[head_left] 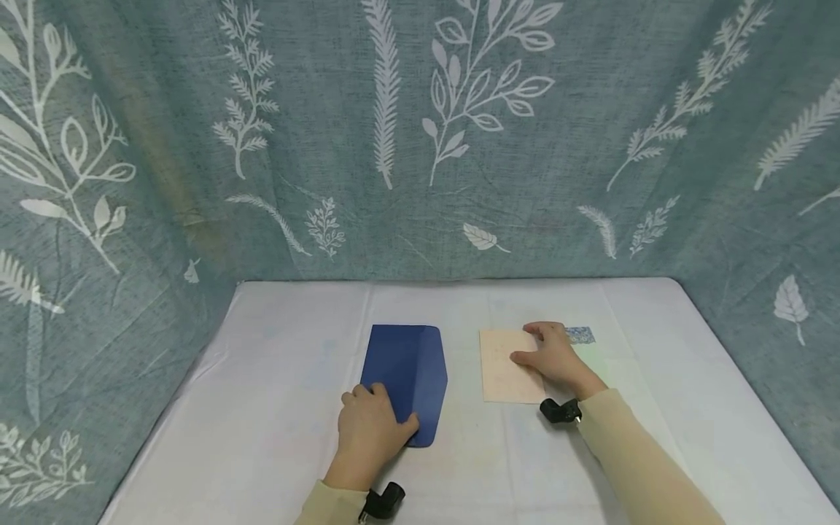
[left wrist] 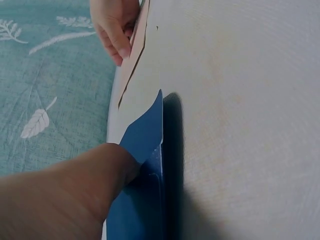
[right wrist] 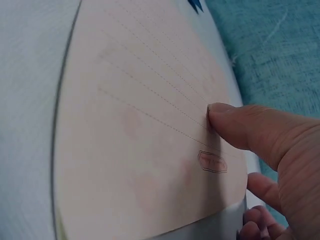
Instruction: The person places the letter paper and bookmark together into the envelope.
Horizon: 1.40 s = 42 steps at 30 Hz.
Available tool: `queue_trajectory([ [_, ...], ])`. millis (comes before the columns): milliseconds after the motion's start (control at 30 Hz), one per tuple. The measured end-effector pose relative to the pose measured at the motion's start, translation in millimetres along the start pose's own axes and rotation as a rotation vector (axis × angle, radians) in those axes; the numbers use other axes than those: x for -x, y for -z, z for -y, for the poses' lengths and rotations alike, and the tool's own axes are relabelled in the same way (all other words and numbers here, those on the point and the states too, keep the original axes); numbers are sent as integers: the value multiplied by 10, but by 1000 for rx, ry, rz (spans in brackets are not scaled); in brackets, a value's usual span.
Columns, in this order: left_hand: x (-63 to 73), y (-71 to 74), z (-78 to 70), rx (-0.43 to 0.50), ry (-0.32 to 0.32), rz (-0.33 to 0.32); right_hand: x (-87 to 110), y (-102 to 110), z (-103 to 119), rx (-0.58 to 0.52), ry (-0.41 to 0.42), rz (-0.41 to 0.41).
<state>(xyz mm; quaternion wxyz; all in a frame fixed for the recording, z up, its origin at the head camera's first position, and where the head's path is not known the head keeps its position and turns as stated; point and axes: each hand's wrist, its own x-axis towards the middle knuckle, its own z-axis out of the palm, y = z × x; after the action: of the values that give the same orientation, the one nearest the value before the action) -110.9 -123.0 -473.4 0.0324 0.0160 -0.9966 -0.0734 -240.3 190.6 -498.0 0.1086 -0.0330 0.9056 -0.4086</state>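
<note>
A dark blue envelope with its flap unfolded to the right lies left of centre in the head view. My left hand grips its near end, the thumb at the near edge and the other fingers over the left side. In the left wrist view the envelope stands slightly off the cloth, with a shadow beside it. To the right is a peach sheet of lined letter paper. My right hand holds its right side, thumb on the printed face and fingers at the edge, partly hidden.
Beyond the right hand lie a small blue patterned piece and a pale green sheet, partly covered. White cloth covers the table. A green leaf-print curtain hangs along the back and sides.
</note>
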Motion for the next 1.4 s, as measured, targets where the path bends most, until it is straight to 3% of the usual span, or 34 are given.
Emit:
queue_trajectory([
  [233, -13, -17, 2, -3, -5, -5, 8, -25, 14, 20, -8, -23],
  [633, -48, -18, 8, -3, 10, 6, -57, 29, 95, 59, 15, 11],
  [1033, -49, -65, -33, -12, 5, -6, -111, 37, 28, 78, 12, -5],
  [1400, -33, -39, -52, -11, 6, -27, -66, 61, 48, 17, 16, -30],
])
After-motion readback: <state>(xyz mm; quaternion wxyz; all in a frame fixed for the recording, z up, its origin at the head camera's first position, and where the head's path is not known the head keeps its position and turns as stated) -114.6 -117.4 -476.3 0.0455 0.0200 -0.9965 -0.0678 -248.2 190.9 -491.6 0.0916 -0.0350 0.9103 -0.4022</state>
